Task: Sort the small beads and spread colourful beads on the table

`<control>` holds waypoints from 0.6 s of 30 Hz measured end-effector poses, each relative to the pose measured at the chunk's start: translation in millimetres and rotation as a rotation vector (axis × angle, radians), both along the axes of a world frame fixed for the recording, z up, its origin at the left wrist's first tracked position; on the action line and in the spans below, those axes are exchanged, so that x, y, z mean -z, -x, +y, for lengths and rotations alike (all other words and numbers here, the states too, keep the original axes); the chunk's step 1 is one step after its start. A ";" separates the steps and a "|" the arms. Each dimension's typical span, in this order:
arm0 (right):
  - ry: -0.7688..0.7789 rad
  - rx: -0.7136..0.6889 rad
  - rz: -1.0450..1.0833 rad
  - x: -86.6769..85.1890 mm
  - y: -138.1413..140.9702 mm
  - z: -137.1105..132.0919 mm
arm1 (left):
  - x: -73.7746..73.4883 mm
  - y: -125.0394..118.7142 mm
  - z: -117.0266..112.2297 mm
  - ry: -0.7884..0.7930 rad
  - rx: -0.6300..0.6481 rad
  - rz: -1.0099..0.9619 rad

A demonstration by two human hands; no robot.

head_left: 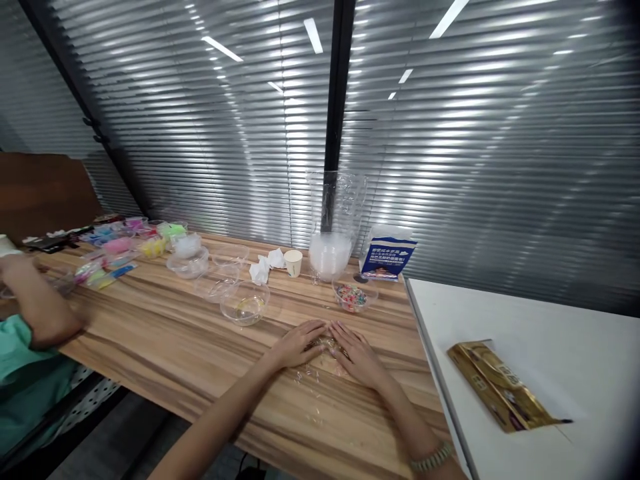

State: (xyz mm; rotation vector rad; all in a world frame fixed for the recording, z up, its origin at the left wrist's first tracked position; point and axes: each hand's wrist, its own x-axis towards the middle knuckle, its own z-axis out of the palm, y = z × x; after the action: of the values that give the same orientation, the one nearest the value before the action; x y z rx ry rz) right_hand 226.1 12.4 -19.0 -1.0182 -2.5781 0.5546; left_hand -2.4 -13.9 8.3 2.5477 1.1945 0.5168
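My left hand (296, 345) and my right hand (356, 353) lie flat on the wooden table (165, 333), fingers stretched out and fingertips almost meeting. Both press on a thin clear film or flattened clear slime (313, 380) that spreads toward me over the wood. A small lump under the fingertips shows only in part. Just beyond my hands stand a clear bowl with a yellowish liquid (245, 309) and a clear bowl of coloured sprinkles (351, 296).
Behind stand a clear bag of white cups (331, 253), a paper cup (293, 262), crumpled tissue (260, 270), a blue and white packet (387, 257), empty clear bowls and coloured clay tubs (150, 240). Another person's arm (35, 300) rests left. A gold packet (500, 387) lies on the white table (550, 333) right.
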 end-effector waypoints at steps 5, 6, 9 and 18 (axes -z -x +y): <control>-0.008 0.001 0.030 4.1 -0.3 3.7 | -0.5 -1.3 1.2 -0.009 0.069 0.043; -0.009 0.001 0.032 4.7 -0.2 4.7 | 1.0 -1.4 2.4 -0.012 0.054 0.049; -0.006 0.009 0.081 5.1 -0.2 7.2 | 4.4 -1.0 5.4 -0.029 -0.003 0.027; -0.022 0.019 0.175 -1.5 -3.3 8.8 | -5.9 17.4 -39.5 -0.043 0.012 0.115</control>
State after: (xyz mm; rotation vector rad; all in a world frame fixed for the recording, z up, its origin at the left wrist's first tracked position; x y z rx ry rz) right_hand 229.4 21.2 -17.5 -0.9422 -2.4136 0.5820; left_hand -19.9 -53.4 14.3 2.6504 1.2185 0.4026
